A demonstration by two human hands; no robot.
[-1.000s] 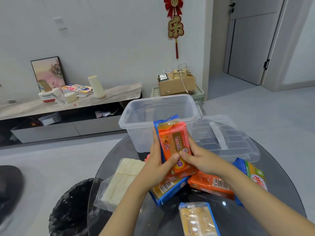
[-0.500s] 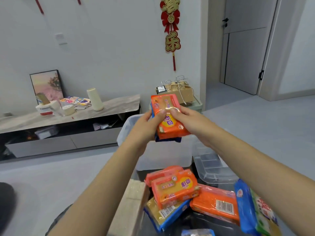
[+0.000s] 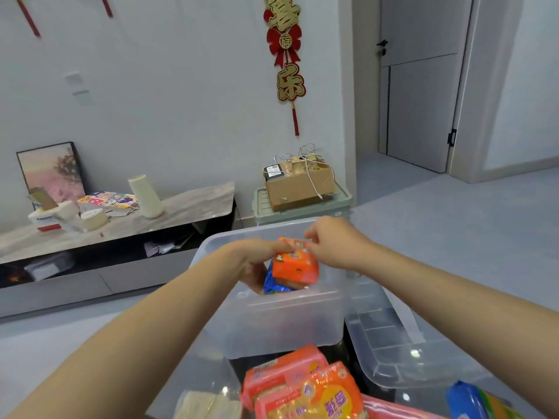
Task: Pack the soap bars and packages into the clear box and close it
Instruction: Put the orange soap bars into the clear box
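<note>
The clear box (image 3: pixel 281 325) stands open on the glass table ahead of me. Inside its opening I hold a stack of soap packages: an orange one (image 3: pixel 295 266) on top and a blue one (image 3: pixel 273 284) beneath. My left hand (image 3: pixel 257 261) grips the stack from the left and below. My right hand (image 3: pixel 335 243) pinches the orange package's far top edge. More orange soap packages (image 3: pixel 305 388) lie near me on the table. A blue and green package (image 3: pixel 481 402) shows at the lower right, and a pale bagged soap block (image 3: pixel 205 405) at the bottom.
The box's clear lid (image 3: pixel 402 349) lies upturned to the right of the box. Beyond the table are a low TV bench (image 3: pixel 127 225) with clutter and a cardboard box (image 3: pixel 299 184) on a green bin. A grey door stands at the back right.
Both hands have carried the orange and blue packages forward and down, from above the box into its opening. The view has tilted, so the table shows lower in frame.
</note>
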